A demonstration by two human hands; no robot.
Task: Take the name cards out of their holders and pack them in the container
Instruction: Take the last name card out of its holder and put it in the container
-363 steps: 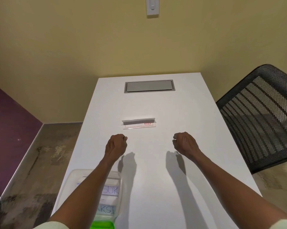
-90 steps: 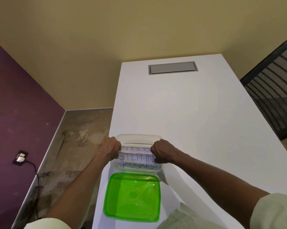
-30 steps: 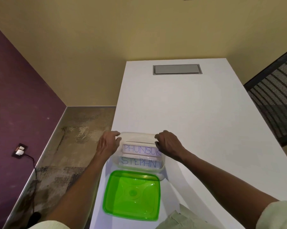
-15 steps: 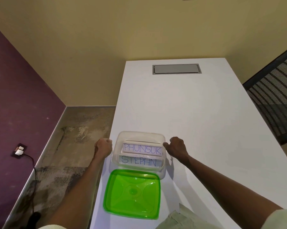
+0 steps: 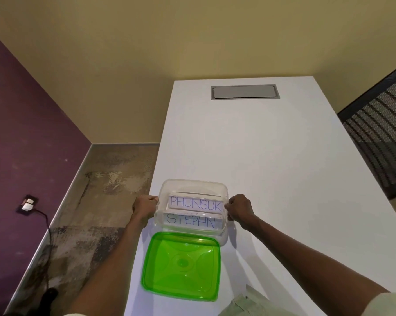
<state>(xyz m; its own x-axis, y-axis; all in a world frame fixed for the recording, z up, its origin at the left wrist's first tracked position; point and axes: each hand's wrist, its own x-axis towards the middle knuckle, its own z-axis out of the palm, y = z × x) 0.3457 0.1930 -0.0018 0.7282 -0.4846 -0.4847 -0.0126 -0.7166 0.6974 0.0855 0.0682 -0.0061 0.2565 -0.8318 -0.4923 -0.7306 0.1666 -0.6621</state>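
Note:
A clear plastic container (image 5: 193,185) stands near the table's left edge. Inside it lie white name cards, one reading PHUNSUK (image 5: 196,205) and one reading STEPHN (image 5: 191,221) in front of it. My left hand (image 5: 144,208) is curled against the container's left rim. My right hand (image 5: 238,209) pinches the right rim. A green lid (image 5: 181,265) lies upside down on the table, just in front of the container and apart from both hands.
The white table (image 5: 272,167) stretches ahead, with a grey cable hatch (image 5: 245,92) at its far end. A black mesh chair (image 5: 379,142) stands to the right. To the left are bare floor, a purple wall and a wall socket (image 5: 28,205) with a cable.
One second ago both hands rested on the container's top rim. They drew back to its sides as fists, and now they press in against the left and right rims.

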